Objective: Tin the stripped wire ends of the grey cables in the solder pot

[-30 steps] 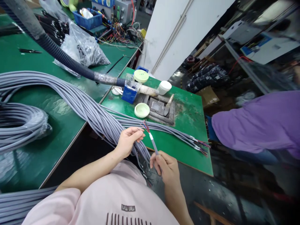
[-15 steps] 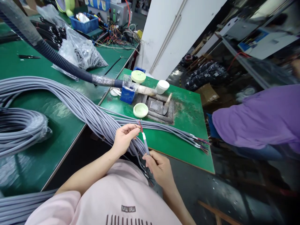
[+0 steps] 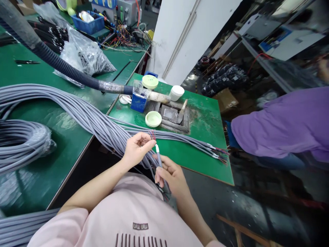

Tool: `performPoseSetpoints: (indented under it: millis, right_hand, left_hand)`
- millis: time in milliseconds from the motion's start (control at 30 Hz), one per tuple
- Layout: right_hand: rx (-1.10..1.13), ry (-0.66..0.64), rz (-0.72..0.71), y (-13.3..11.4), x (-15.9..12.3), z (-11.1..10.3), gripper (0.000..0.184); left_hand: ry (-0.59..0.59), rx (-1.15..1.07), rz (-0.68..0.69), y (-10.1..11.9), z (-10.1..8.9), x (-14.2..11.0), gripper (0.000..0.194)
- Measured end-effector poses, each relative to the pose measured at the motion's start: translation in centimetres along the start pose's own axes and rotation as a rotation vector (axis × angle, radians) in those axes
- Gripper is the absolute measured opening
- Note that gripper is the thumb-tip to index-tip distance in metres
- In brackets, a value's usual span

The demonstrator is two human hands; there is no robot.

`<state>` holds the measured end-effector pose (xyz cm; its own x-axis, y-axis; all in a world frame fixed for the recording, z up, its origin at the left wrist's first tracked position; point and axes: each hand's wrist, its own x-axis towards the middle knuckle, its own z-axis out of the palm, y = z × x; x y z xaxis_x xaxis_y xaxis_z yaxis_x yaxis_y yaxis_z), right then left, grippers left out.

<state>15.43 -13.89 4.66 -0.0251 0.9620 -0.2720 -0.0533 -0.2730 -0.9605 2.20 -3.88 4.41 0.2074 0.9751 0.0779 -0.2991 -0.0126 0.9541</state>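
Between my hands is the end of a grey cable (image 3: pixel 158 158), with a white band below its fanned-out thin coloured wires (image 3: pixel 152 134). My left hand (image 3: pixel 137 146) pinches those wires between thumb and fingers. Lower down, my right hand (image 3: pixel 171 173) is closed around the grey jacket. Behind my hands a thick bundle of grey cables (image 3: pixel 84 111) runs in from the left. More cable ends with bared wires (image 3: pixel 218 154) lie on the green board to the right.
A solder pot (image 3: pixel 169 113) with a scraper (image 3: pixel 183 109) sits in the green board (image 3: pixel 200 137). Around it are a pale green dish (image 3: pixel 153 119), a white tub (image 3: pixel 177 92) and a suction hose (image 3: pixel 77 76). At right stands a person in a purple top (image 3: pixel 282 123).
My right hand has shifted its hold on the cable, its fingers now looser and more spread. My left fingers have moved slightly over the wires. The view has shifted a little.
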Motion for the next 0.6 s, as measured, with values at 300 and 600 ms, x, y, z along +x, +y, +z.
performPoseSetpoints:
  millis: [300, 600]
  right_hand:
    - [0.271, 0.015, -0.067, -2.7, 4.1, -0.2, 0.024]
    - [-0.192, 0.27, -0.258, -3.5, 4.7, -0.8, 0.015]
  left_hand:
    - [-0.169, -0.106, 0.179, -2.1, 1.4, -2.5, 0.02]
    - [-0.035, -0.293, -0.16, -1.7, 1.7, -1.4, 0.032]
